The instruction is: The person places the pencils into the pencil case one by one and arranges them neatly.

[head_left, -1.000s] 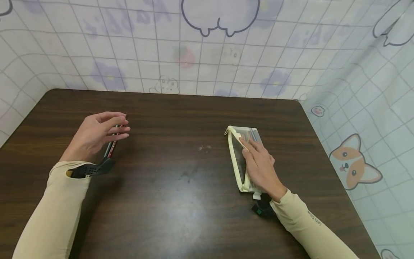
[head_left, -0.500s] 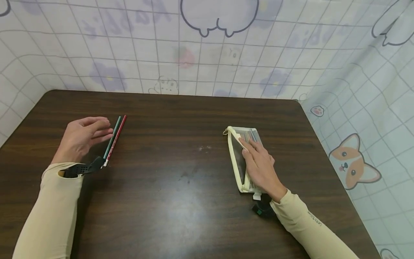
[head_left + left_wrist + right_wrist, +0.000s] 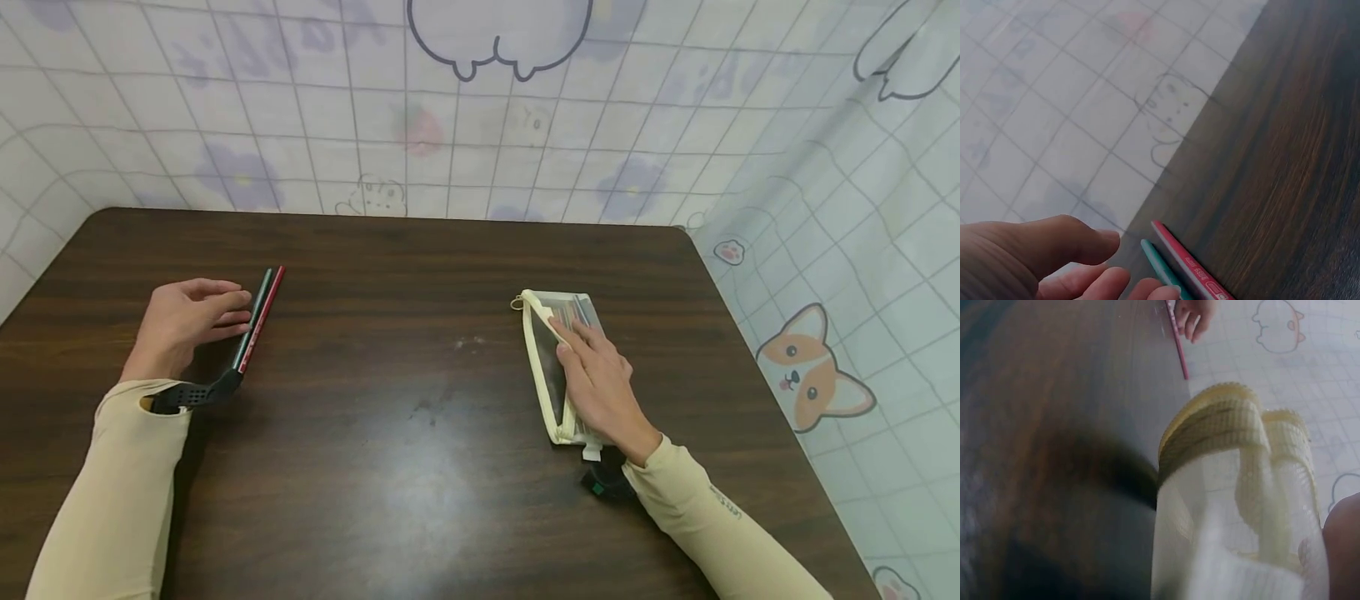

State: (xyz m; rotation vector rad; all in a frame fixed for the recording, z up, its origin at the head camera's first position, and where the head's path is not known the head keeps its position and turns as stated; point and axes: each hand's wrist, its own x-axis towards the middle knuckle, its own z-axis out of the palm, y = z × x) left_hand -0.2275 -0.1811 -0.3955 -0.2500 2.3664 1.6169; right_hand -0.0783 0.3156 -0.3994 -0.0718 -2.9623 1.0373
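Note:
Two pencils lie side by side at the left of the table, a green pencil (image 3: 253, 317) and a red pencil (image 3: 262, 320). My left hand (image 3: 187, 321) is just left of them with loosely bent fingers and holds nothing. Its fingertips are very near the green pencil; whether they touch it I cannot tell. On the right, my right hand (image 3: 600, 383) rests on a see-through pencil case (image 3: 538, 350) with a cream zipper edge, its fingers laid along the top. The case's zipper side gapes toward the left, and thin stick-like things show inside. In the right wrist view the case's zipper end (image 3: 1216, 425) looms close.
The dark wooden table (image 3: 360, 375) has rounded far corners. A white grid-patterned cloth (image 3: 315, 108) hangs behind it and along the right side. A black wrist camera strap (image 3: 198, 393) sits on the left wrist.
My left hand has moved left off the two pencils, which now show uncovered on the table. The right hand has stayed on the pencil case. The head view has shifted slightly.

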